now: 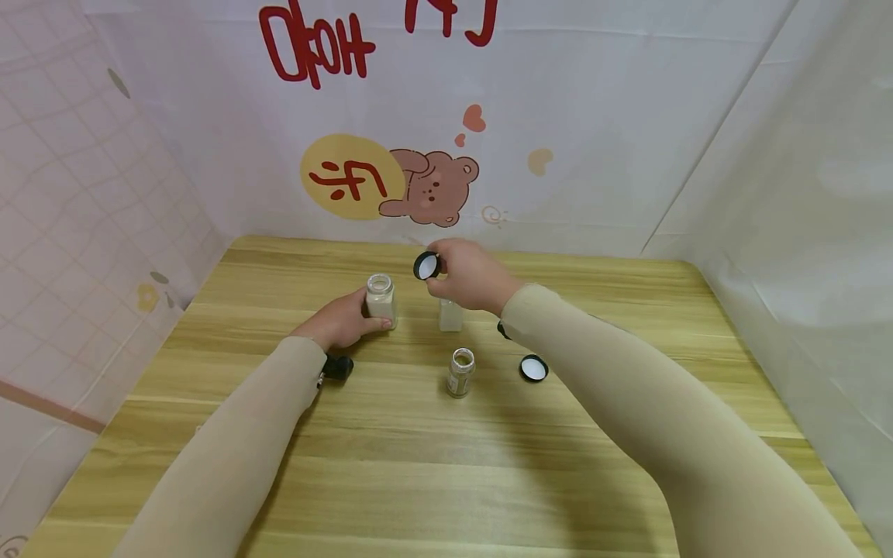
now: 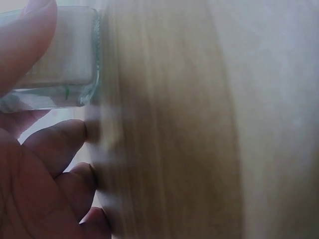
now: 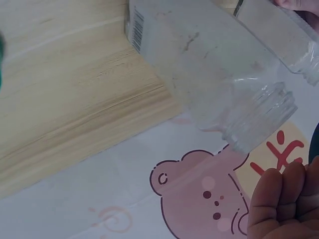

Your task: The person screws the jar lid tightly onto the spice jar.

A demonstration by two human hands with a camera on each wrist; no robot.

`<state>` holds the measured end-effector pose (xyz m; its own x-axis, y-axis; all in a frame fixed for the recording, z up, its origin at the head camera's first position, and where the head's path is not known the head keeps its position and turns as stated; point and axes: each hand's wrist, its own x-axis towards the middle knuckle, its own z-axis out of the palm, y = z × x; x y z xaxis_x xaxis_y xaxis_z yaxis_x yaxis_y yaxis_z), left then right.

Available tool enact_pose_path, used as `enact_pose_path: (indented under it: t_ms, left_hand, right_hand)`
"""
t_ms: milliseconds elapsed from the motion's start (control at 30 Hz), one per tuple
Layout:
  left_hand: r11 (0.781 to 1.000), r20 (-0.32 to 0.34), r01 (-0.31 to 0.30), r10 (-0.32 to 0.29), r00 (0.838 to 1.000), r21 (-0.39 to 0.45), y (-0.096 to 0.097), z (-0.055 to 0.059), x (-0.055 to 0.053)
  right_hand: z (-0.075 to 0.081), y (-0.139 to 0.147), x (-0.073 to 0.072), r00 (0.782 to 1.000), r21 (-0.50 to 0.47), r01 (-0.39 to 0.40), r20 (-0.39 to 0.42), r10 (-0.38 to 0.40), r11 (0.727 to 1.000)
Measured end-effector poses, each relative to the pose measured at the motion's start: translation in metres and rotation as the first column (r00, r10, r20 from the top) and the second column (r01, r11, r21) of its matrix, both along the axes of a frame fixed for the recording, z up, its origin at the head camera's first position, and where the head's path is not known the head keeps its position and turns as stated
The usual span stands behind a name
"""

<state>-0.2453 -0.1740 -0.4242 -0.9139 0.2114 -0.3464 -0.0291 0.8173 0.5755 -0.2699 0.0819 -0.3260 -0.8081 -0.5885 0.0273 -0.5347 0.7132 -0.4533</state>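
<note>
Wooden table (image 1: 432, 465); left hand (image 1: 343, 319) grips a jar (image 1: 380, 301), right hand (image 1: 476, 274) a lid (image 1: 427, 266); right sleeve (image 1: 607, 356) partly hides something black (image 1: 503, 331).

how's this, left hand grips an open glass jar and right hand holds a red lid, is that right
Not quite: the head view shows that the lid in the right hand is black with a white inside, not red. The left hand does grip an open glass jar.
</note>
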Motion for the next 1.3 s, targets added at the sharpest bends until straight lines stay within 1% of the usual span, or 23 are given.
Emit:
enact_pose_path:
  t_ms: [300, 433, 667, 833, 933, 1033, 1300]
  left_hand:
    - [1.000, 0.000, 0.014, -0.014, 1.000, 0.001, 0.002, 0.001, 0.002]
    - [1.000, 0.006, 0.019, -0.019, 1.000, -0.006, 0.002, 0.003, 0.003]
    - [1.000, 0.010, 0.022, -0.022, 1.000, -0.005, 0.001, 0.004, 0.003]
    - [0.999, 0.005, 0.032, -0.031, 0.999, -0.019, 0.000, 0.004, 0.003]
    - [0.999, 0.006, 0.032, -0.032, 0.999, -0.027, 0.000, 0.004, 0.003]
    - [0.999, 0.008, 0.027, -0.026, 1.000, -0.031, 0.001, 0.005, 0.004]
    - [0.999, 0.005, 0.032, -0.032, 0.999, -0.032, 0.003, 0.004, 0.003]
  right_hand:
    - [-0.001, -0.009, -0.003, 0.999, 0.085, -0.041, 0.011, 0.040, 0.996]
    - [-0.002, -0.016, -0.005, 0.998, 0.124, -0.063, -0.007, 0.065, 0.990]
    - [0.000, -0.029, -0.002, 0.993, 0.212, -0.104, -0.039, 0.115, 0.972]
    - [0.000, -0.034, 0.000, 0.989, 0.258, -0.118, -0.057, 0.137, 0.959]
    - [0.000, -0.036, 0.000, 0.987, 0.278, -0.118, -0.068, 0.142, 0.953]
    - [0.000, -0.039, 0.001, 0.989, 0.287, -0.112, -0.061, 0.134, 0.951]
    - [-0.005, -0.040, -0.001, 0.991, 0.286, -0.098, -0.057, 0.120, 0.953]
